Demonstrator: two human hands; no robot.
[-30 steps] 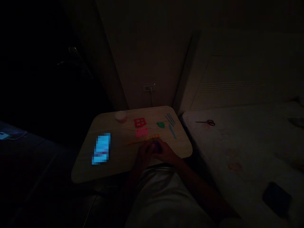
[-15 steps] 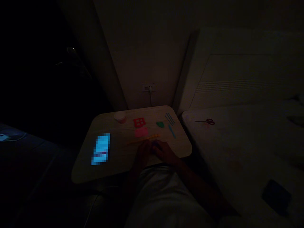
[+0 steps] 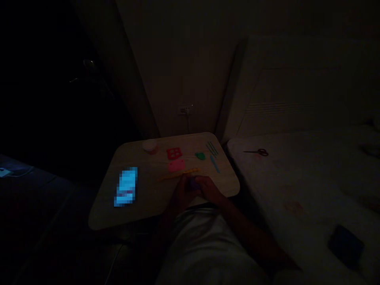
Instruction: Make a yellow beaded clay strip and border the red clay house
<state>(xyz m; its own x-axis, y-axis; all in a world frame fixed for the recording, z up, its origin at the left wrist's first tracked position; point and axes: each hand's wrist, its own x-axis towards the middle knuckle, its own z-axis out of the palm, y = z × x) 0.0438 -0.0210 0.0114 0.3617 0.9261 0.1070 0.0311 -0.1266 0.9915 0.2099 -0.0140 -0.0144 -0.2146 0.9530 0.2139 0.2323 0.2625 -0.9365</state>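
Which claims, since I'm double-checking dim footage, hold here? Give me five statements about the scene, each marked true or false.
1. The left hand and right hand hold a purple piece. True.
2. The scissors lie on the table. False: they lie on the pale surface beside it.
3. The pink piece lies between the red frame and the orange strip. True.
4. The green piece is left of the red frame. False: it is right of it.
5. The blue tool is on the table. True.
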